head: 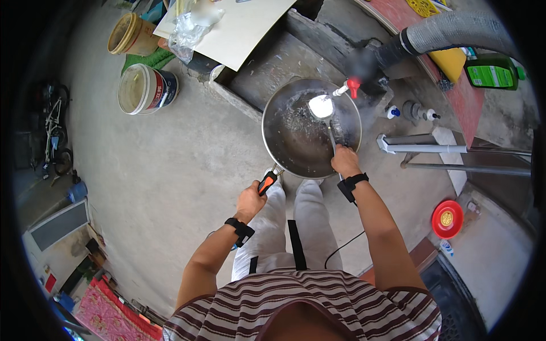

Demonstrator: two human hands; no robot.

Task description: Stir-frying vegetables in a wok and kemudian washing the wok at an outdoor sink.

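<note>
My left hand (251, 201) grips the black-and-orange handle (268, 182) of a large metal wok (294, 157). The wok is held out in front of my legs, below a tap with a red lever (353, 86). Closed around the shaft of a metal wok spatula (320, 107) is my right hand (346, 161). The spatula's bright blade rests inside the wok, near its far side. Water with small bits in it seems to lie in the wok; whether the tap is running I cannot tell.
Beyond the wok is a concrete sink basin (273, 55), partly covered by a pale board (243, 30). Buckets (147, 90) stand on the left. To the right are small bottles (411, 111), a metal-framed rail (426, 148) and a red basin (436, 230). A thick duct (456, 32) crosses the upper right.
</note>
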